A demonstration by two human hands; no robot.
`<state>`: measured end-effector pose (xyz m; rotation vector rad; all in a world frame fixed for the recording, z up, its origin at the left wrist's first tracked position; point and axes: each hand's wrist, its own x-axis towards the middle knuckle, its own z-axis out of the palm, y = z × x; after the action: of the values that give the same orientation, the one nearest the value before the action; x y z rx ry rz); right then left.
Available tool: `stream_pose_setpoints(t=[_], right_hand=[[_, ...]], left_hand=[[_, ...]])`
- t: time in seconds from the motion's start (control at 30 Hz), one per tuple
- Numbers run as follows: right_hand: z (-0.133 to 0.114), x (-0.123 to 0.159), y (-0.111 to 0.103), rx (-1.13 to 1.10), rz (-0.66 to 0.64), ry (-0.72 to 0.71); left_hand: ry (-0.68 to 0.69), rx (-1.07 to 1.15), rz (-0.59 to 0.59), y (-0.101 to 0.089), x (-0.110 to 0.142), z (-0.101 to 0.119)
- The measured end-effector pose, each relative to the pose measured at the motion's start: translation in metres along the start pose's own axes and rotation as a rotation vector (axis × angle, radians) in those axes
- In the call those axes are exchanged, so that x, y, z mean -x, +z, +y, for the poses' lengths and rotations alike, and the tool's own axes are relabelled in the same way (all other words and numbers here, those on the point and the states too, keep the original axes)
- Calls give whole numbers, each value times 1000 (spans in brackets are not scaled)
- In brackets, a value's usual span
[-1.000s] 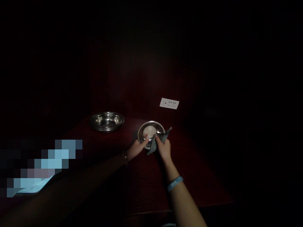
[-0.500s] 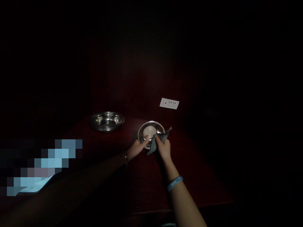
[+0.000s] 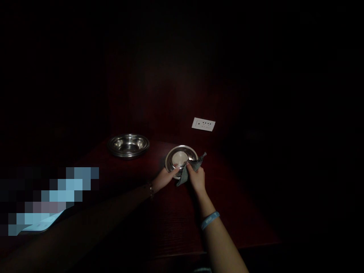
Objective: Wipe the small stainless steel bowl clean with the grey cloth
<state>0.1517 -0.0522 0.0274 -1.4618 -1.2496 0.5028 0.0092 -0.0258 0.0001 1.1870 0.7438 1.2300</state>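
A shiny metal bowl (image 3: pixel 180 156) with a wide rim is held tilted toward me above the table. My left hand (image 3: pixel 165 178) is closed on its lower left edge, thumb over the rim and the other fingers hidden beneath. On the lower right side, my right hand (image 3: pixel 197 177) grips a grey-green cloth (image 3: pixel 184 176) folded over the rim, its thumb pressing the cloth against the bowl. A corner of the cloth sticks out to the upper right. Most of the right fingers are out of sight behind the cloth and bowl.
Several nested metal bowls (image 3: pixel 129 146) stand on the dark red table (image 3: pixel 176 223) at the back left. A white socket plate (image 3: pixel 203 124) sits on the wall behind. At the lower left lies a lit screen (image 3: pixel 42 223), mostly pixelated. The surroundings are very dark.
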Motion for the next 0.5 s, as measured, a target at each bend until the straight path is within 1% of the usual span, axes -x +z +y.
stream_pose_setpoints(t=[0.23, 0.37, 0.5], right_hand=[[-1, 1, 0, -8, -1, 9], [-1, 0, 0, 3, 1, 13], [-1, 0, 0, 18, -5, 15]], left_hand=[[-30, -1, 47, 1, 1, 2], [-38, 27, 46, 1, 0, -1], [-12, 23, 32, 0, -2, -5]])
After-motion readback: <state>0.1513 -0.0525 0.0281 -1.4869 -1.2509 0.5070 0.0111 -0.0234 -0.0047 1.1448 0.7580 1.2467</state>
